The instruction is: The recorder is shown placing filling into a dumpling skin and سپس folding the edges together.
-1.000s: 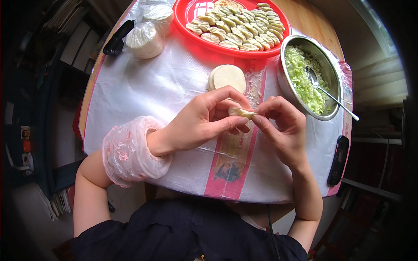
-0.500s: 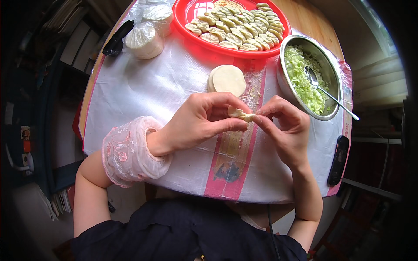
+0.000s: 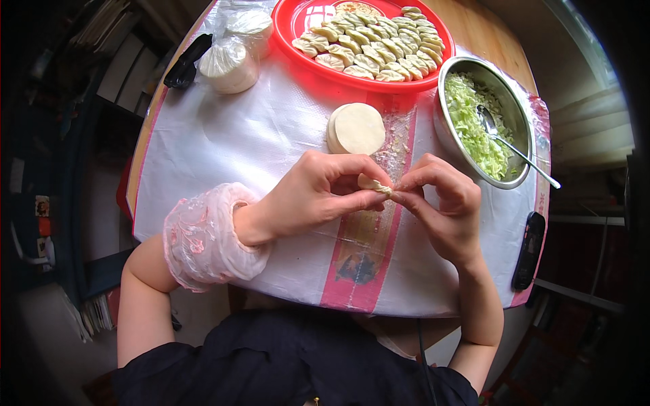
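Note:
Between my two hands, above the middle of the table, is a small pleated dumpling [image 3: 376, 185], mostly covered by fingers. My left hand [image 3: 321, 191] pinches it from the left with thumb and index finger. From the right, the thumb and fingertips of my right hand [image 3: 440, 203] press on its edge. Just beyond the hands lies a short stack of round dough wrappers [image 3: 359, 128]. To the right stands a steel bowl [image 3: 528, 145] of chopped pale green filling [image 3: 470, 125], with a metal spoon [image 3: 504, 141] leaning in it.
A red tray [image 3: 284, 30] full of finished dumplings [image 3: 372, 44] sits at the far side. Plastic-wrapped wrapper stacks [image 3: 229, 66] and a black object [image 3: 187, 62] are at far left. A dark elongated device [image 3: 528, 250] lies on the right edge of the plastic-covered table [image 3: 196, 149].
My fingertips have drawn closer together on the dumpling, and less of it shows. The whole view has shifted slightly; the tray, bowl and wrappers stay in place.

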